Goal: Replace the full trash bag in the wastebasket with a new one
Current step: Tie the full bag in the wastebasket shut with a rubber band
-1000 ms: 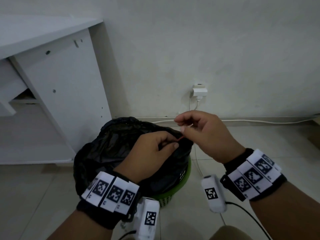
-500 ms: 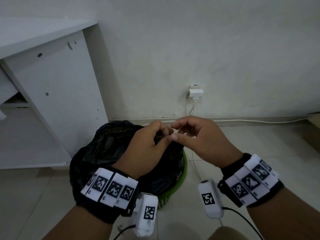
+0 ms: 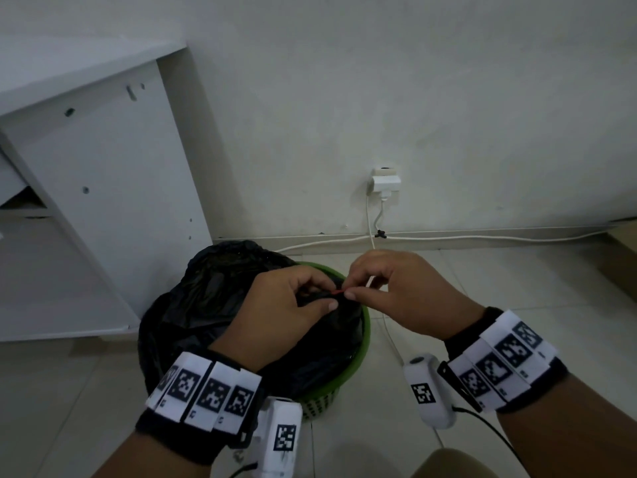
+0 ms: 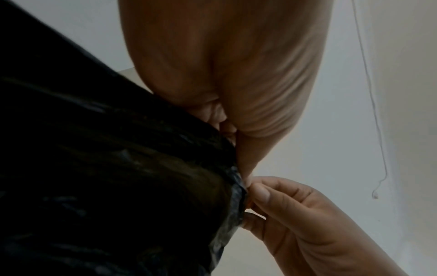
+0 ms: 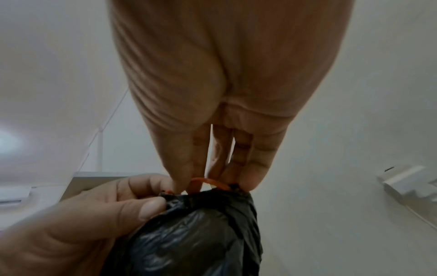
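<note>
A full black trash bag (image 3: 206,305) bulges out of a green wastebasket (image 3: 362,353) on the floor by the wall. My left hand (image 3: 293,305) grips the bag's gathered neck (image 5: 208,198) from the left. My right hand (image 3: 389,291) pinches a thin red drawstring (image 3: 338,290) at the neck between thumb and fingers. In the right wrist view the red drawstring (image 5: 208,182) loops between my fingertips just above the bunched black plastic. In the left wrist view the black bag (image 4: 106,168) fills the left side, with my right hand's fingers (image 4: 262,192) at its edge.
A white cabinet (image 3: 103,201) stands close on the left of the basket. A white plug adapter (image 3: 385,182) sits in the wall behind, and its white cable (image 3: 482,238) runs along the skirting. Pale floor tiles (image 3: 517,288) lie to the right.
My hands dropped back down to the bag's neck after rising together half a second ago. The right hand has pulled the red drawstring slightly out to the right.
</note>
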Demonstrator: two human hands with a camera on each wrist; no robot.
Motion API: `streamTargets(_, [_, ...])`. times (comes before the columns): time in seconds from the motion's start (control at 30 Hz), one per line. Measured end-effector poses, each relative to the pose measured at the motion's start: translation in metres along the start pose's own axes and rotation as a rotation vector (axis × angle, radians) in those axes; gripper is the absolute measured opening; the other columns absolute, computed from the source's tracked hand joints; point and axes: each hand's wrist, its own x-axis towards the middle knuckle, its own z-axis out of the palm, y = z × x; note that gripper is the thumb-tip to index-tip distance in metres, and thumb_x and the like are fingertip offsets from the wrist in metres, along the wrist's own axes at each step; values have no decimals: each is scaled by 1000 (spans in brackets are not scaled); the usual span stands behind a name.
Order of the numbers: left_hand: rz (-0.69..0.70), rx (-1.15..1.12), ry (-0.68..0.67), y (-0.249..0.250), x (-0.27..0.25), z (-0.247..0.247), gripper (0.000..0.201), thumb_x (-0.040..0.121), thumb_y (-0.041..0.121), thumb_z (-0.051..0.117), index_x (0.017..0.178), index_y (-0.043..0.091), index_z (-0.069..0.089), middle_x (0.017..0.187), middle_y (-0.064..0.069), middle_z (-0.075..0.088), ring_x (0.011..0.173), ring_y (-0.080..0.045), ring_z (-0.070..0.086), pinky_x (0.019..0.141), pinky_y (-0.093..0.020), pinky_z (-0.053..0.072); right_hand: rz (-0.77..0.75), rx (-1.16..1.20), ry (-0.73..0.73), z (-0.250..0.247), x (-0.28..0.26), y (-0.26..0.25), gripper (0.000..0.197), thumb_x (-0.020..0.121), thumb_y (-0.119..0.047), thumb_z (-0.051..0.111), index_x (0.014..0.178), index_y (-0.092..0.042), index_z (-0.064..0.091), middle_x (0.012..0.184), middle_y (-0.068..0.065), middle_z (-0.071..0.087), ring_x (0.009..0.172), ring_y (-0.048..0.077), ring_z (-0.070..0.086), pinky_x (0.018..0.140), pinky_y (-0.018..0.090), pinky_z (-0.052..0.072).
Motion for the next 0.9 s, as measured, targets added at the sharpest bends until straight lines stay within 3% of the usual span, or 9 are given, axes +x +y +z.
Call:
streamTargets(0.1, [40,67,-17,-1,-2,1,17,82,19,80,97,23,74,90,13,73,86,0,68,79,-22,54,84,156,104,1,1,-4,9,86,-16,72,83,-24,74,85,-8,73,79,10,68,75,34,58])
streamTargets(0.23, [5,67,-65,-1,0,6,67,80,59,68,139,32,47,135,14,55,125,-1,51,105,-30,45,133,577,262,7,2,-17,5,88,-8,70,86,-10,73,85,3,73,83,15,69,77,27,55])
streamTargets(0.3, [13,-78,-87,9,3,10,74,85,61,59,148,30,37,145,13,49,134,-1,46,112,-34,41,119,663,310,12,3,-25,4,89,-8,69,86,-8,72,86,2,71,84,14,68,77,26,53])
streamTargets(0.37, [53,-217,-88,19,7,14,60,94,50,53,146,24,43,140,10,57,131,-3,51,110,-33,42,97,679,389,14,6,-32,4,90,-10,68,88,-8,71,90,5,71,86,18,68,79,31,55])
streamTargets(0.47, [109,-214,-4,28,11,18,33,102,37,46,123,19,63,106,12,70,102,-3,64,92,-24,50,112,765,554,11,12,-36,6,92,-12,66,86,-13,69,87,4,70,82,15,66,78,28,51])
streamTargets(0.6, [133,-108,84,23,15,19,30,104,33,47,91,16,68,71,16,59,70,-1,55,67,-16,41,179,1250,602,10,21,-35,10,98,-17,53,95,-11,60,92,6,68,90,20,63,83,35,49])
streamTargets(0.7, [178,-20,52,15,17,17,30,103,24,53,80,8,64,71,2,57,67,-4,53,66,-19,42,204,1458,574,13,22,-37,14,104,-16,41,99,-10,52,90,11,70,86,26,69,85,40,52])
streamTargets(0.77, [185,46,62,7,16,12,27,100,24,55,82,9,67,72,5,60,72,-3,56,69,-14,42,211,1476,538,17,21,-37,13,105,-16,38,99,-9,47,80,8,63,70,22,64,79,41,54])
streamTargets(0.9, [133,114,-49,-10,9,1,14,97,19,63,95,17,77,87,11,75,83,0,67,77,-12,48,244,1247,493,27,16,-26,17,103,-9,42,88,-10,49,67,2,45,55,14,41,64,35,47])
